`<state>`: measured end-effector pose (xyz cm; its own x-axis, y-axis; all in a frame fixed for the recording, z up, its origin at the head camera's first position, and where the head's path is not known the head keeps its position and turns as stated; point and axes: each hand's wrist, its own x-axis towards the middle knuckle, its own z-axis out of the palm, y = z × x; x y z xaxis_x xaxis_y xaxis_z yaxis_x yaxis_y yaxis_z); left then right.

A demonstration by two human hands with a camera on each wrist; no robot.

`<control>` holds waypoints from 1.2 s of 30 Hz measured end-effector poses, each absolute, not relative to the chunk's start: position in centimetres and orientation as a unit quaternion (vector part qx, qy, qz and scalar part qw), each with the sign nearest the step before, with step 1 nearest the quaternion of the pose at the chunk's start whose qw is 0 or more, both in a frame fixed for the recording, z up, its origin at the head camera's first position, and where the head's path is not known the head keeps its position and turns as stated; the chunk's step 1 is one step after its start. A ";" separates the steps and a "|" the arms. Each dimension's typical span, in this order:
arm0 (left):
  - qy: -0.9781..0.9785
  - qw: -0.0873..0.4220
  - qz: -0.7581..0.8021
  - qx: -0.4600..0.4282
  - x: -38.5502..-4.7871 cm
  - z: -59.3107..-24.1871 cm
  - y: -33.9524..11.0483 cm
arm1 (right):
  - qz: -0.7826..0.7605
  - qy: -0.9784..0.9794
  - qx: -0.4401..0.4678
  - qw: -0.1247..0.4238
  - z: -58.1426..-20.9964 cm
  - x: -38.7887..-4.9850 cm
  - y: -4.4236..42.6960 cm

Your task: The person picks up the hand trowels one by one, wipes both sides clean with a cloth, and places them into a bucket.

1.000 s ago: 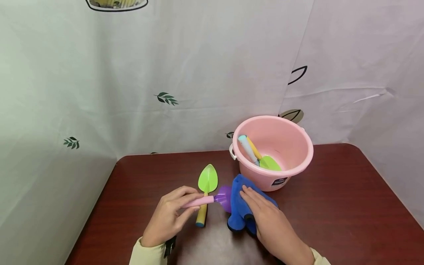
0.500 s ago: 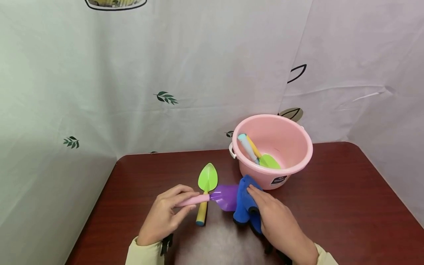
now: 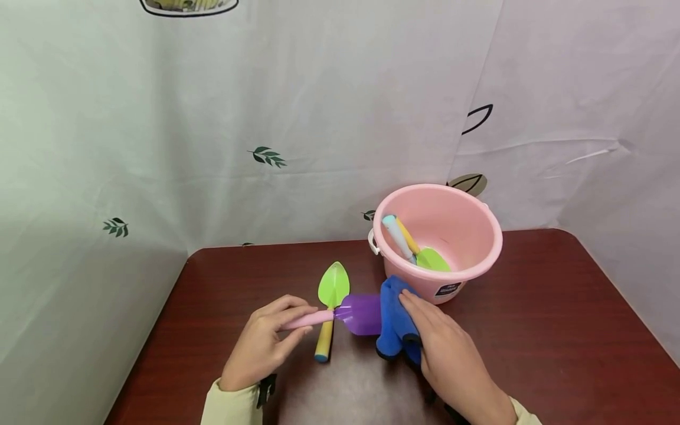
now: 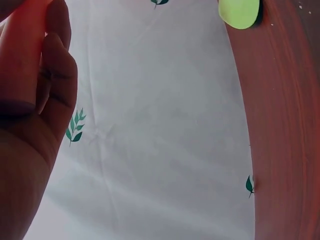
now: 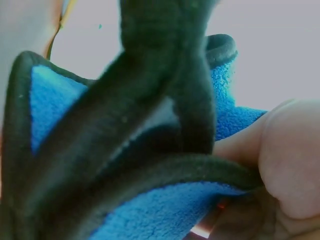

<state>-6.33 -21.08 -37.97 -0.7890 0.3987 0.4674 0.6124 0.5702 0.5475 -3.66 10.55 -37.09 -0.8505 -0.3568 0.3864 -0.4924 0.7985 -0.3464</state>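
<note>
Your left hand (image 3: 265,339) is holding the purple shovel (image 3: 360,314) by its pink handle, thumb and fingers pinching it from opposite sides, so the blade is lying bare toward three o'clock; that grip is probably leaving the whole blade free for the cloth. Your right hand (image 3: 454,348) is gripping the blue cloth (image 3: 395,319), fingers lying along its top and thumb tucked in against its dark-edged folds. The cloth is covering the far end of the blade, perhaps folding round it, though the right wrist view is too close and blurred to be sure.

Beneath the pink handle, the green trowel (image 3: 333,289) is lying on the bench (image 3: 239,277), its blade pointing to twelve o'clock and its yellow handle to about half past six; the shovel is crossing over it, and you cannot tell whether they are touching.

At one o'clock from the cloth, the pink bucket (image 3: 457,218) is standing upright, seemingly set there to be within easy reach. Inside, a grey-handled tool (image 3: 399,239) and a second green trowel (image 3: 431,260) are leaning handles-up against its ten o'clock wall.
</note>
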 end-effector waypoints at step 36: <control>-0.865 0.151 -0.340 -0.336 -6.0 -38.5 -17.9 | 0.195 -0.900 0.382 0.085 -38.3 -2.7 8.6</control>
<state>-6.00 -17.88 -38.46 -0.7279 0.4793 0.4904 0.6849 0.5422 0.4867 -2.72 8.61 -38.31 -0.6946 -0.6533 0.3012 -0.7194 0.6326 -0.2868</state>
